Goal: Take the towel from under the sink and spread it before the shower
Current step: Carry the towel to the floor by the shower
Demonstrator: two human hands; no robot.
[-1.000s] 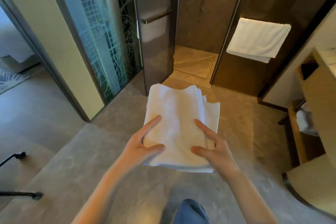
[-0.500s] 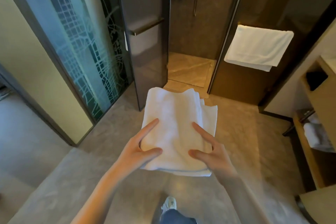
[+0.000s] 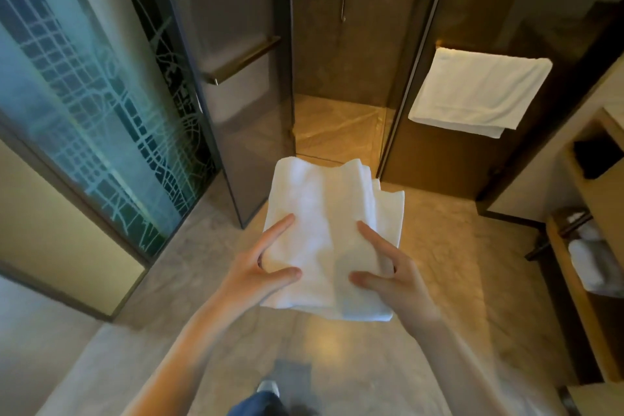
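Note:
A folded white towel (image 3: pixel 324 226) is held flat in front of me, above the stone floor. My left hand (image 3: pixel 260 267) grips its near left corner, thumb and forefinger on top. My right hand (image 3: pixel 391 273) grips its near right corner the same way. Straight ahead the shower (image 3: pixel 337 121) stands with its glass door open, its lit floor showing just past the towel's far edge.
A second white towel (image 3: pixel 479 91) hangs on the shower's right glass panel. The open glass door (image 3: pixel 236 94) juts toward me at left, beside a patterned glass partition (image 3: pixel 84 94). A wooden vanity shelf (image 3: pixel 594 246) with rolled towels stands at right.
I have moved closer to the shower. The shower opening and hanging towel appear larger. Both hands keep the same grip on the folded towel.

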